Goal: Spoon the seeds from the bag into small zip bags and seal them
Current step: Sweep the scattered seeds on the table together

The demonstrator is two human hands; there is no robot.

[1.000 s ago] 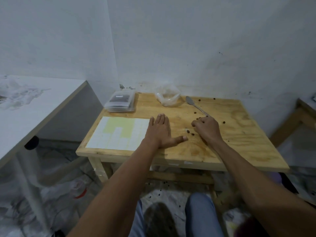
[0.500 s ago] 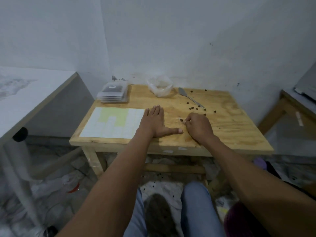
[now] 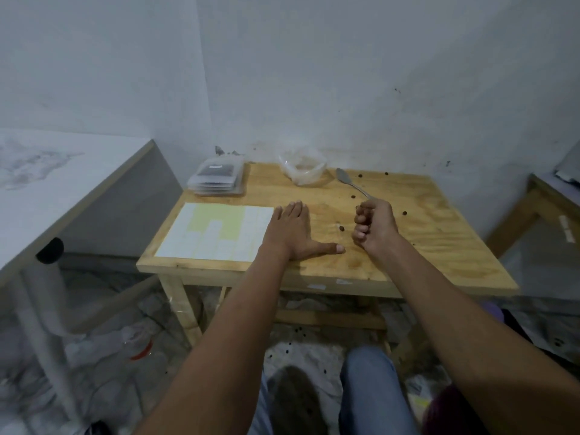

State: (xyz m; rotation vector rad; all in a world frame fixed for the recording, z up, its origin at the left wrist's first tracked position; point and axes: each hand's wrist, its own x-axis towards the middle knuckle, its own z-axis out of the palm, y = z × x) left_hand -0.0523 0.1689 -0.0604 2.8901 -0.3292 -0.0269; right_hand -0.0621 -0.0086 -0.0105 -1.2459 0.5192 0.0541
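Observation:
My left hand (image 3: 292, 233) lies flat and palm down on the wooden table (image 3: 439, 246), thumb stretched to the right. My right hand (image 3: 375, 226) is curled into a fist just above the table, and a dark speck shows at its top by the thumb. One dark seed (image 3: 341, 228) lies between the two hands, and others are scattered further right. A metal spoon (image 3: 351, 183) lies behind the fist. The crumpled clear bag (image 3: 303, 166) stands at the back edge. A stack of small zip bags (image 3: 218, 177) with dark contents sits at the back left corner.
A white and yellow label sheet (image 3: 216, 230) covers the table's left part, beside my left hand. A white table (image 3: 62, 177) stands to the left and a wooden frame (image 3: 533, 199) to the right. Spilled seeds (image 3: 298, 331) dot the floor by my knees.
My right hand rose off the table and closed into a fist. Fewer seeds lie where it was picking. My left hand stayed flat. The camera shifted.

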